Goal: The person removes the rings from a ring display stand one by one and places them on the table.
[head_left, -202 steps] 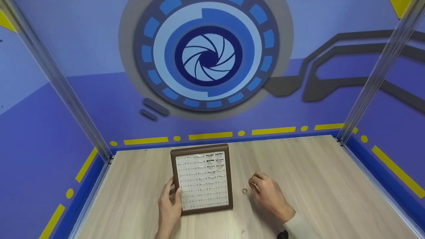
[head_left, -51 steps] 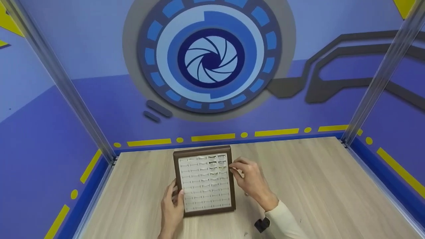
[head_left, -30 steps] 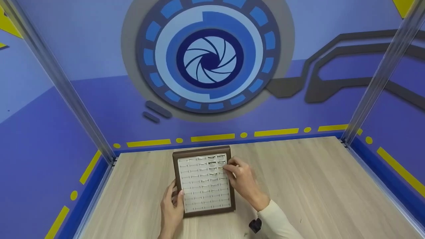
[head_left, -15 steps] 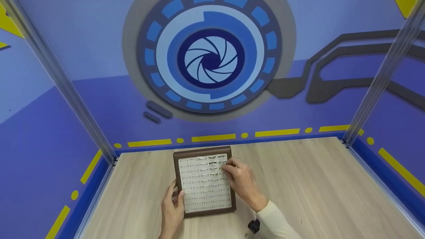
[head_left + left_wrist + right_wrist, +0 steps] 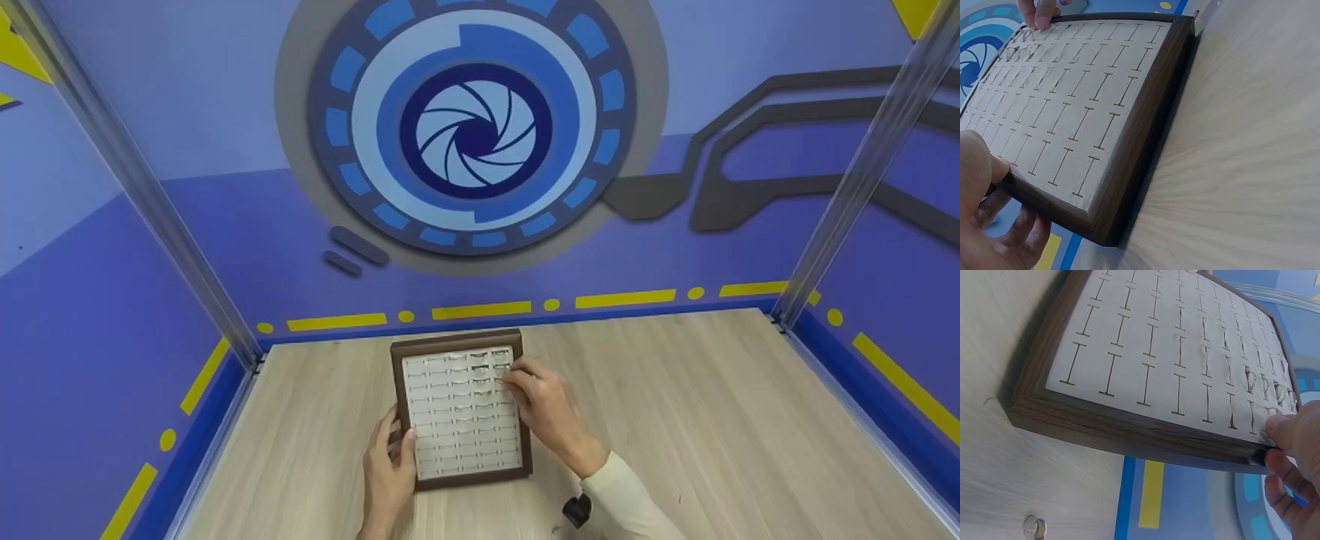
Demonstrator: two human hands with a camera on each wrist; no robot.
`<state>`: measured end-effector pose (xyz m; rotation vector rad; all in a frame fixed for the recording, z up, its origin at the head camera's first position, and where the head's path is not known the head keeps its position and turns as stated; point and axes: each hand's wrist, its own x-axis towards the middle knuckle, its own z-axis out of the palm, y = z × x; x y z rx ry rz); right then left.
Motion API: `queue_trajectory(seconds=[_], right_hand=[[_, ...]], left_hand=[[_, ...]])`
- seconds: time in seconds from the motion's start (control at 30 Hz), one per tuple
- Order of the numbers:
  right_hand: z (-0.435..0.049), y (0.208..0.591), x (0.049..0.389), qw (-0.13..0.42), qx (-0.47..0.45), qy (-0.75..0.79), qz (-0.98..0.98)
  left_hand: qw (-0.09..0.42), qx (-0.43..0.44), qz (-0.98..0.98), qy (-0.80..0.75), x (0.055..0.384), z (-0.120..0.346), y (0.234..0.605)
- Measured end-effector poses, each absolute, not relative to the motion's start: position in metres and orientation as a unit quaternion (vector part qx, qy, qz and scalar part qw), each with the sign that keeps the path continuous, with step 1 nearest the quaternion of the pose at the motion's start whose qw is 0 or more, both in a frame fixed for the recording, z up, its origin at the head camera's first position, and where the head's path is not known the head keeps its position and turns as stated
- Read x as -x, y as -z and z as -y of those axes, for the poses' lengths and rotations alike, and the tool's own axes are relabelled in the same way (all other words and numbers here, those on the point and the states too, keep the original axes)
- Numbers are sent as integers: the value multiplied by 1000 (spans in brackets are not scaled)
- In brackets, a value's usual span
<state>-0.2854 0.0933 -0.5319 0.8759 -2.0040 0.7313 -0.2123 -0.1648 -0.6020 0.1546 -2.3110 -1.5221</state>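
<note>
A brown-framed ring display tray with a white slotted pad stands tilted on the table. My left hand grips its left side, thumb on the front edge and fingers behind, as the left wrist view also shows. My right hand is at the upper right of the pad, pinching a thin ring at a slot in the outermost column; fingertips partly hide it. Several other rings sit in slots near it, while most slots are bare.
Another ring lies on the wooden table just right of the tray. Blue-purple printed panels with metal corner posts enclose the table at the back and sides.
My right hand has moved from over the table, near the loose ring, to the tray's right edge, then onto the slots, where it stays with small finger shifts. The left hand keeps its hold.
</note>
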Motion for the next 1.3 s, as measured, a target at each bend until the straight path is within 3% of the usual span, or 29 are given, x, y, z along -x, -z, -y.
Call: queue_trajectory(seconds=[0.73,1.3], right_hand=[[-104,528,282,377,-363,-279,805],[-119,522,275,390,-372,-283,793]], left_hand=[[188,-49,816,544,218,164,600],[181,-56,821,539,213,164,600]])
